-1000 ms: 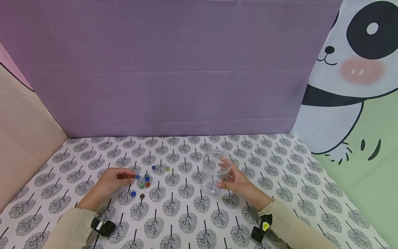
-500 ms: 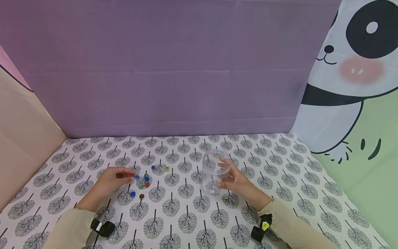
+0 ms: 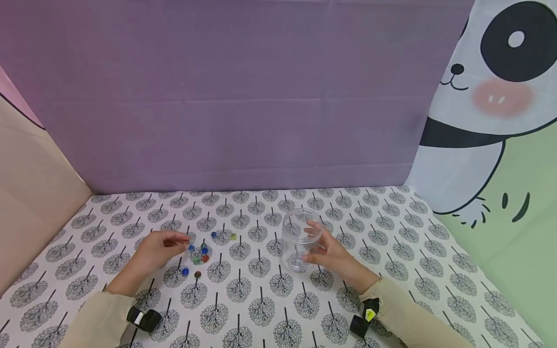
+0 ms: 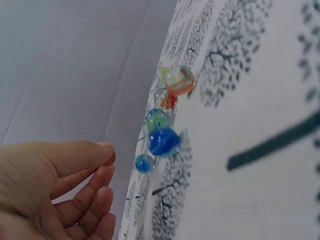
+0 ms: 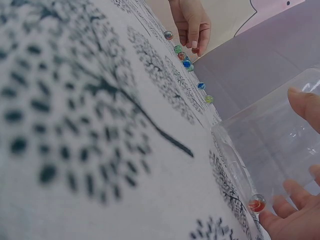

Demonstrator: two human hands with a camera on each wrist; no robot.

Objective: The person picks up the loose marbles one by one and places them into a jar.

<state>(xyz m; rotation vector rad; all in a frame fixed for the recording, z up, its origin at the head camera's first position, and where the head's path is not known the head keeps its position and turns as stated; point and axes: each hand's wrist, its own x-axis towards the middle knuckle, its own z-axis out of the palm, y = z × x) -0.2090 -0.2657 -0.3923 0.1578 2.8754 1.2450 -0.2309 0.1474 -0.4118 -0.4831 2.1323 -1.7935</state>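
My left hand [image 3: 158, 251] pinches a small reddish-brown marble [image 4: 111, 159] between thumb and index finger, mostly hidden by the fingertips. Right beside those fingertips in the head view lies a blue marble [image 3: 191, 247]. Close by are a red marble [image 3: 205, 258], a green marble [image 3: 196, 260] and several others on the cloth. My right hand [image 3: 326, 251] grips a clear, uncapped jar [image 3: 300, 241] that stands upright, thumb on its near side and fingers behind. In the right wrist view an orange and clear marble [image 5: 257, 203] shows by the fingertips, overlapping the jar's base.
A white cloth [image 3: 261, 319] printed with dark trees covers the table. Beyond the cluster, a yellow-green marble [image 3: 233, 237] and another blue marble [image 3: 213, 235] lie farther back. A purple curtain [image 3: 243, 106] closes off the table's back edge.
My left fingertips have risen very slightly beside the marbles. The right hand and jar hold their place, while the head view has shifted a little.
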